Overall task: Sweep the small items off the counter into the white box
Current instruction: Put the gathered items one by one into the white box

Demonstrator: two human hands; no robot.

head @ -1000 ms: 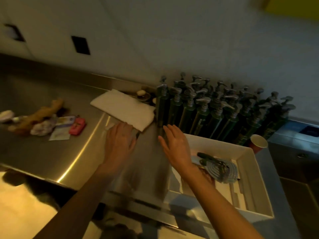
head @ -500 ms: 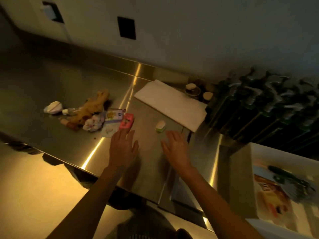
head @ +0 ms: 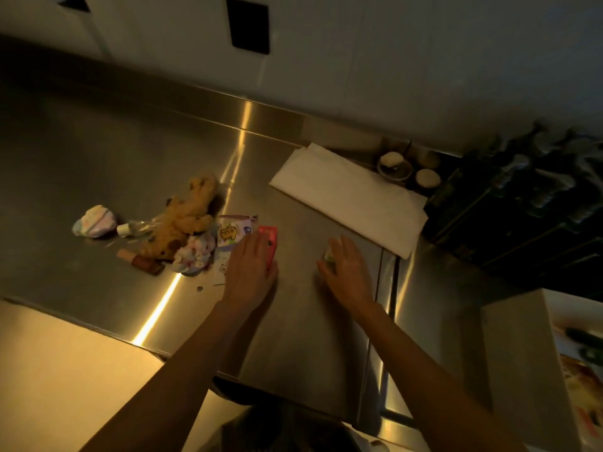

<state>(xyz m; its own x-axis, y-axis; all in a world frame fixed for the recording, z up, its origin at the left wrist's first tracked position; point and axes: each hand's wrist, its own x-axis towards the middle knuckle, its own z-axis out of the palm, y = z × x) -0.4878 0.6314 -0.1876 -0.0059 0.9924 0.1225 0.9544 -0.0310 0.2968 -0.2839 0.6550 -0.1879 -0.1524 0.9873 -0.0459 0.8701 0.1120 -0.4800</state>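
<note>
Small items lie in a heap on the steel counter (head: 98, 164): a tan plush toy (head: 186, 220), a pastel bundle (head: 94, 221), a pastel scrunchie (head: 194, 254), a printed packet (head: 233, 234), a brown bottle (head: 140, 261) and a red packet (head: 269, 243). My left hand (head: 249, 265) lies flat with fingers spread, partly over the red packet. My right hand (head: 347, 269) rests flat over a small pale green item (head: 329, 254), mostly hiding it. The white box (head: 522, 363) stands at the right edge with items inside.
A folded white cloth (head: 352, 197) lies behind my hands. Two small cups (head: 396, 164) stand beside it. Dark pump bottles (head: 522, 203) crowd the back right. A seam in the counter (head: 388, 288) runs between my right hand and the box.
The view has swung left and the box has slid to the frame's right edge. Both hands moved forward: the left now covers the red packet, the right covers the small green item.
</note>
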